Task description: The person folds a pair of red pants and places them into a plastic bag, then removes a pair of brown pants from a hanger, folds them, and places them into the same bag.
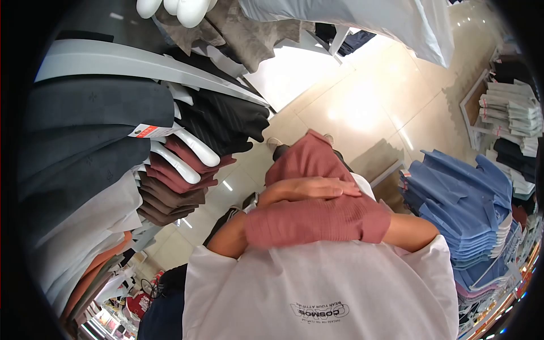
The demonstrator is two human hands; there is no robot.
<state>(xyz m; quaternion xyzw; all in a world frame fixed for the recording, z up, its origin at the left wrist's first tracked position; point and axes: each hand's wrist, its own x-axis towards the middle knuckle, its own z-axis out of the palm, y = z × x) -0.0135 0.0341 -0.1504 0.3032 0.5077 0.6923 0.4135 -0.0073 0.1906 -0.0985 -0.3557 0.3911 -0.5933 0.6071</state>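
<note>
A dusty-red shirt [320,221] lies folded across my forearms in front of my white T-shirt, and one part of it [309,158] hangs away from my body. My left hand [334,188] rests flat on top of the cloth, its fingers stretched out toward the right. From the right side my right forearm [413,231] runs in under the fold. The cloth hides my right hand, so its fingers do not show.
On the left, dark trousers [85,107] and shirts hang on white hangers [195,146] from a white rail [147,63]. Several blue shirts [459,195] hang close by on the right. A grey-white garment [362,20] juts in at the top. Folded stacks [510,113] stand far right.
</note>
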